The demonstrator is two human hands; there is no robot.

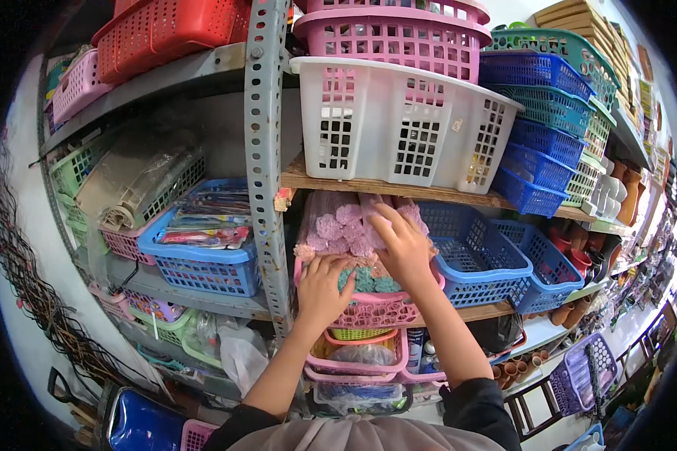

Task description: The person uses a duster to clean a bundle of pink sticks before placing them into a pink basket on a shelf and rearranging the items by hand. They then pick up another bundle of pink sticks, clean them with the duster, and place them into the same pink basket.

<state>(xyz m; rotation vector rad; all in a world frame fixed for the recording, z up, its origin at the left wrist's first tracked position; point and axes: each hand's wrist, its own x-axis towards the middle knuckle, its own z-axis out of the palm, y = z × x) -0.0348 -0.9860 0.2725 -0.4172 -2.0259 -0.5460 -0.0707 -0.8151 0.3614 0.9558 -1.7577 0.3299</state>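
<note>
I am laying both hands on a clear pack of pink puffs (337,225) that is standing in the pink basket (390,310) at the left end of the lower wooden shelf (496,308), just beside the steel upright (267,165). My right hand (404,244) is lying flat on the pack's upper right part, fingers stretched out and pointing up and left; it is closing on nothing that I can see. My left hand (322,289) is resting at the basket's front left corner, fingers loosely spread and slightly bent, tips touching the pack's lower edge. Its palm side is hidden, so I cannot tell whether it is pinching the plastic. The pack's long axis is running from the basket's front rim up toward the underside of the upper shelf board (399,188), leaning back and away from me. The right hand is nearer to its top, the left to its base. Teal puffs (368,282) are showing between the two hands. A blue basket (466,259) is sitting just beside on the right.
</note>
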